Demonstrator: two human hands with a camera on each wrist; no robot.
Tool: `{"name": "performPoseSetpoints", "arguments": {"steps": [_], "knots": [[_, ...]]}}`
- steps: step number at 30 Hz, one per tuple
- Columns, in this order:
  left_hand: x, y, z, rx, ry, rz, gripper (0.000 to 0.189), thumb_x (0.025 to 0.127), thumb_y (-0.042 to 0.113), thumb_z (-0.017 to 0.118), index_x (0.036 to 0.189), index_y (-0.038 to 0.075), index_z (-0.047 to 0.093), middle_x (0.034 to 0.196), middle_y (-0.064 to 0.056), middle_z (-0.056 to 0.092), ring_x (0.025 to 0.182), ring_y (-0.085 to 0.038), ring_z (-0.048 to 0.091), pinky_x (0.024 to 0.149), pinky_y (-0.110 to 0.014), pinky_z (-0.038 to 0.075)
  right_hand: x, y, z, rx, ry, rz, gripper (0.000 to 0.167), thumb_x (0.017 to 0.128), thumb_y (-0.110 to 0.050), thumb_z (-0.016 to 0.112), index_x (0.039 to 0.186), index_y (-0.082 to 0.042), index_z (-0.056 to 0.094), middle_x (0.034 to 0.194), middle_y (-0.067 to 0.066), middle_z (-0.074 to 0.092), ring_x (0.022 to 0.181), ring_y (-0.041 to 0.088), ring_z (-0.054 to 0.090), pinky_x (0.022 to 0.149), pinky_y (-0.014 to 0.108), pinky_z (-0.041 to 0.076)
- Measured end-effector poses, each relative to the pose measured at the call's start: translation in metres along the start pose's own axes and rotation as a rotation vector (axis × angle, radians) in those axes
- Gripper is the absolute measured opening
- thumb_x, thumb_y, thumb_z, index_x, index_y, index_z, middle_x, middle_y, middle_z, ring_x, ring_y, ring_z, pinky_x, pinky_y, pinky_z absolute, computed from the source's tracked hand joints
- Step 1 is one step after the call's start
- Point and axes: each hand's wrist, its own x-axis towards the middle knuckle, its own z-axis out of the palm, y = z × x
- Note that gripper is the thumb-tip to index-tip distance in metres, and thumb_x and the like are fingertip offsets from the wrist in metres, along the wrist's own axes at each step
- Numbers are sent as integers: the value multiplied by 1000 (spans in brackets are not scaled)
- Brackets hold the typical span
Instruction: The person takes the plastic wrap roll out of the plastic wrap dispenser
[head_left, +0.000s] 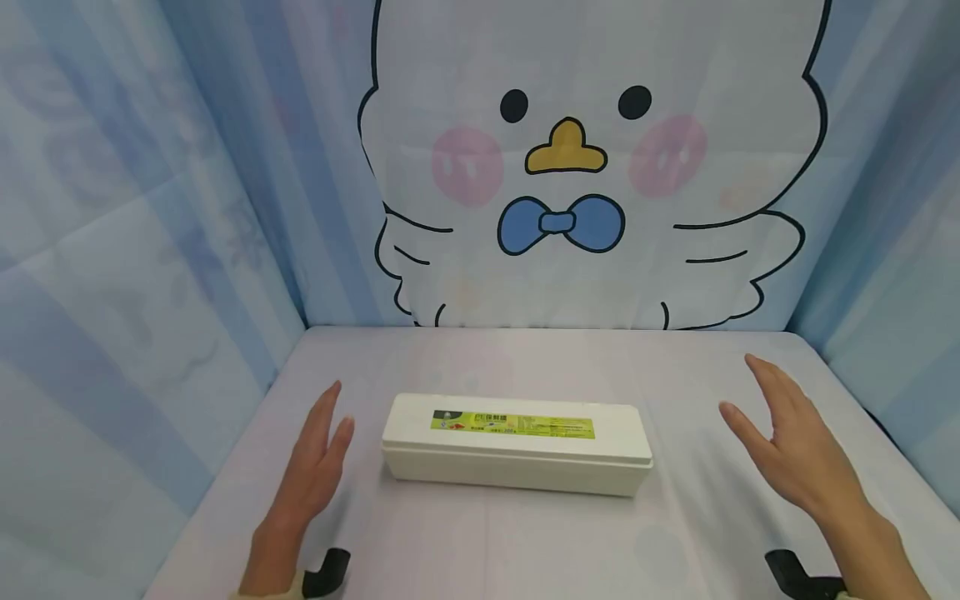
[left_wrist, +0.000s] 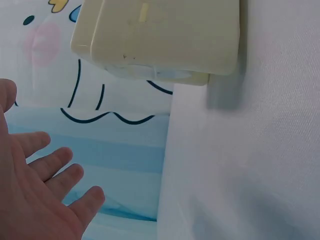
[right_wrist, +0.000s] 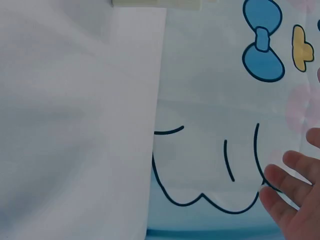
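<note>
A long cream-white box point(head_left: 517, 467) with a lid lies crosswise on the table; its top bears a yellow-green label point(head_left: 513, 424) with printed characters. Left of it my left hand point(head_left: 311, 467) hovers with straight fingers, apart from the box and holding nothing. To the right, farther off, my right hand point(head_left: 806, 442) is held up the same way, thumb spread from the fingers. In the left wrist view the end of the box point(left_wrist: 160, 40) looms above the spread fingers point(left_wrist: 62, 175). Only a sliver of the box point(right_wrist: 157, 4) shows at the top of the right wrist view.
The table point(head_left: 555, 542) has a pale cloth cover. Behind it hangs a curtain point(head_left: 562, 283) printed with a cartoon bird in a blue bow tie. Blue-and-white curtains close in the left side point(head_left: 112, 333) and the right side point(head_left: 892, 250). Black straps sit at both wrists.
</note>
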Motion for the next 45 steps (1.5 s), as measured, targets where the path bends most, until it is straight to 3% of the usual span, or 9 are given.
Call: {"name": "performPoseSetpoints", "arguments": {"steps": [18, 28, 33, 45], "knots": [[-6, -5, 27, -275, -57, -10, 60, 110, 22, 42, 160, 1, 17, 164, -21, 18, 150, -40, 16, 116, -62, 19, 8, -10, 7, 26, -21, -15, 77, 103, -35, 56, 160, -3, 16, 159, 32, 20, 141, 56, 21, 108, 76, 16], [-6, -8, 37, -340, -75, -7, 63, 108, 22, 44, 161, 2, 16, 165, -21, 18, 150, -40, 15, 116, -64, 16, 10, -13, 13, 12, -45, -25, 78, 103, -37, 57, 160, -3, 17, 158, 32, 21, 139, 57, 25, 107, 76, 18], [-6, -10, 42, -382, -110, -31, 72, 105, 28, 51, 162, 7, 13, 166, -18, 15, 152, -37, 12, 118, -60, 14, 15, -19, 16, -2, -54, -38, 80, 102, -40, 58, 161, -4, 17, 159, 31, 22, 139, 57, 25, 105, 77, 21], [-7, -7, 48, -338, -114, -49, 84, 99, 31, 62, 163, 11, 12, 166, -18, 15, 151, -38, 14, 117, -58, 20, 17, -33, 23, 7, -59, -73, 82, 100, -41, 61, 161, -8, 18, 160, 28, 22, 140, 54, 26, 102, 78, 24]]}}
